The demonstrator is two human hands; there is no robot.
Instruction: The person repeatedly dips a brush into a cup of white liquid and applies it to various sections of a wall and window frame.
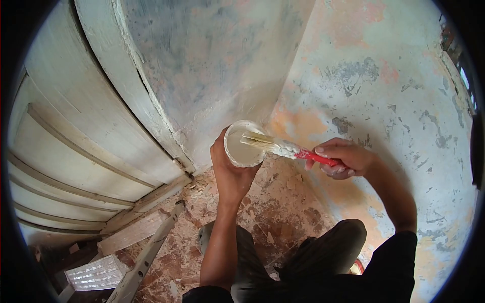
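Observation:
My left hand (231, 174) is wrapped round a round white paint pot (229, 156), its open top facing up at me. Pale, off-white paint (245, 153) shows inside. In my right hand (346, 159) is a paintbrush (288, 149), gripped by its red handle. The brush lies nearly level, with its bristles over the mouth of the pot and its ferrule crossing the rim. White paint coats the ferrule, and white smears mark the fingers of my right hand.
A patchy, peeling wall (384, 111) rises on the right and meets a greyish wall (212, 55) in a corner. To the left stands a panelled cream door (76, 136). A wooden ladder (146, 255) lies at lower left on the paint-flecked floor (275, 202).

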